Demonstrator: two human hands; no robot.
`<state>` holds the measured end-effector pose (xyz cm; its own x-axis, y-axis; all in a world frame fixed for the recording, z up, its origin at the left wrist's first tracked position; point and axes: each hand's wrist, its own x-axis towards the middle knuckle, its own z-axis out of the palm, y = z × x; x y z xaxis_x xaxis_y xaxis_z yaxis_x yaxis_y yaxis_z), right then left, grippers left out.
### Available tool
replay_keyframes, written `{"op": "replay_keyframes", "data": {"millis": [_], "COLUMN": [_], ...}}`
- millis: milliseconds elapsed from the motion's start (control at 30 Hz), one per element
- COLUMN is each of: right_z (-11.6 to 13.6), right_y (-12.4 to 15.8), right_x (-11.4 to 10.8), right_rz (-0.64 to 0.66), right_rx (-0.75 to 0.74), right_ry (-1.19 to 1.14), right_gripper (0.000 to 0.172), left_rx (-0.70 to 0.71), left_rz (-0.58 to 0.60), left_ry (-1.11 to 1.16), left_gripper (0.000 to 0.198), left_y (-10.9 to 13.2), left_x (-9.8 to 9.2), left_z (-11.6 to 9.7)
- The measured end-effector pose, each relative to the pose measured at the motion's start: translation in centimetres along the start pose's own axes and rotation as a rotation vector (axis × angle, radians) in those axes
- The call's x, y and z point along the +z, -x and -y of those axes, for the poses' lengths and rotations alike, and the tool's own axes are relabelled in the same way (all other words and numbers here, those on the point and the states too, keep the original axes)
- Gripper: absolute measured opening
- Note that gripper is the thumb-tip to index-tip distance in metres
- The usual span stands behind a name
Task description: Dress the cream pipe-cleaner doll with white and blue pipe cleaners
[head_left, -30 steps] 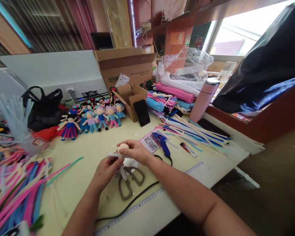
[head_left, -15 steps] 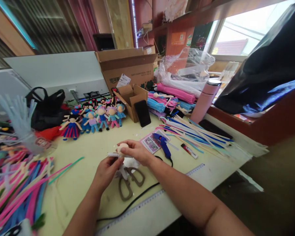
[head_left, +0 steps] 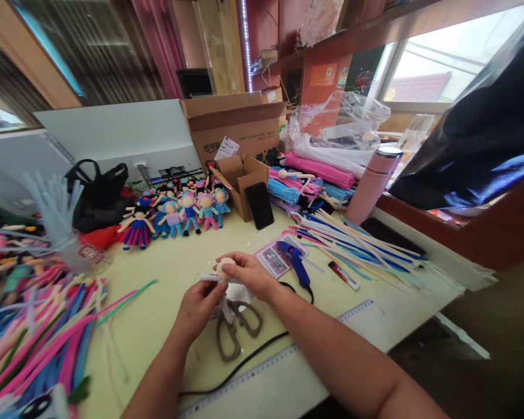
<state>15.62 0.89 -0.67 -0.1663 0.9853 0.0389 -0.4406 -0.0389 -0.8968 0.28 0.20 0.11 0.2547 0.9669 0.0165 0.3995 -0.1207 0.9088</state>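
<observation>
Though between two hands, one ball.

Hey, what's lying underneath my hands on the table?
Beneath your left hand and right hand, the grey-brown handles of the scissors show, plus a whitish piece I can't identify. The blades can't be seen; they're covered.

pale ball: 1 | scissors: 1 | glue gun: 1 | ruler: 1 | flask: 1
</observation>
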Motion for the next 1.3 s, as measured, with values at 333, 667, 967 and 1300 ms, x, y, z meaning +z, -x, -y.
{"op": "replay_keyframes", "data": {"millis": [333,667,967,1300], "right_z": [-0.07,-0.1,0.14,0.19], "right_y": [0.17,0.13,0.33,0.29], "right_x": [-0.07,-0.74,-0.19,-0.01], "right_rz": [-0.013,0.02,-0.056,-0.083], "right_rx": [-0.01,0.028,0.023,0.002], "right_ry": [0.065,0.061,0.095,0.133], "right_gripper": [0.037,0.044,0.038,0.041], "left_rx": [0.033,-0.047,-0.056,-0.051], "left_rz": [0.009,0.08,0.085,0.085], "left_ry": [0.008,0.161,0.131,0.146], "left_gripper": [0.03,0.036,0.038,0.035], "left_y": [0.33,0.16,0.21,0.22], "left_x": [0.29,0.03,0.07,0.13], "left_z": [0.36,0.41,0.65,0.53]}}
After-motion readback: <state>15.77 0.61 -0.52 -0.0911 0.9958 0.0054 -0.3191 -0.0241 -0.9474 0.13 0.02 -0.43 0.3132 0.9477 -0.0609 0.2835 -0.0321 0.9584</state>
